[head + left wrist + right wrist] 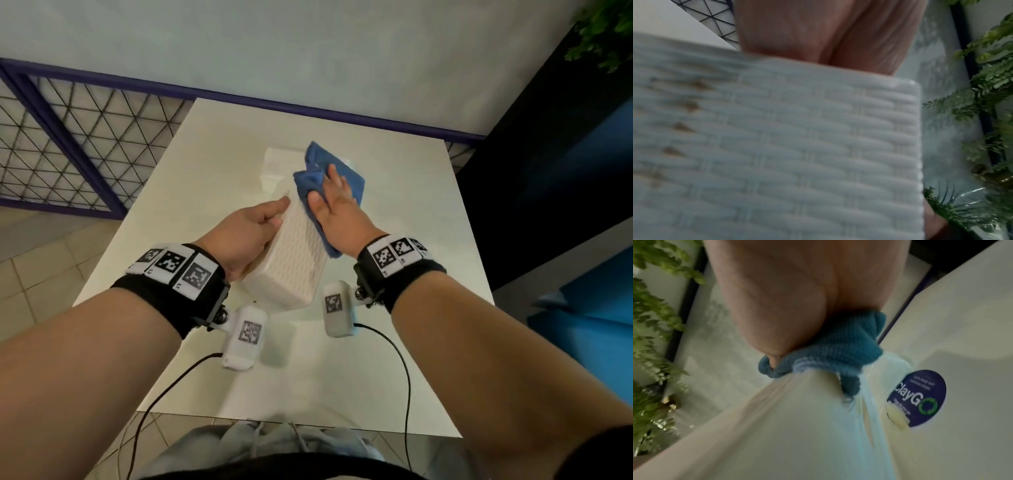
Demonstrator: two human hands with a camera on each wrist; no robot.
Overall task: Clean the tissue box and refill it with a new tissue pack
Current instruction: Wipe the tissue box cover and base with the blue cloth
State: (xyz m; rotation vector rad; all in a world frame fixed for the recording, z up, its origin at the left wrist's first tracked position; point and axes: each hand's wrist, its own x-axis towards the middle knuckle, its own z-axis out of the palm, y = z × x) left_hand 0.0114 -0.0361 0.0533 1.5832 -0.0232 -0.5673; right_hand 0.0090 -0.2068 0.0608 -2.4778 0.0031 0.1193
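Observation:
A white tissue box [291, 263] with a woven pattern is lifted and tilted above the table. My left hand [270, 219] grips its left side, thumb along the top edge. The left wrist view shows the box [797, 146] filling the frame under my palm. My right hand [323, 192] holds a bunched blue cloth [342, 178] against the box's right side, thumb on the cloth. In the right wrist view, the cloth [849, 350] is pressed between my hand and the box [777, 426]. A white tissue pack [275, 164] lies on the table behind, partly hidden by the cloth.
The white table [394, 308] stands against a wall, with a round blue sticker [918, 399] on its top. A mesh railing [68, 144] is at the left, blue seating [599, 308] at the right and a green plant [990, 97] nearby. Wrist-camera cables hang over the near edge.

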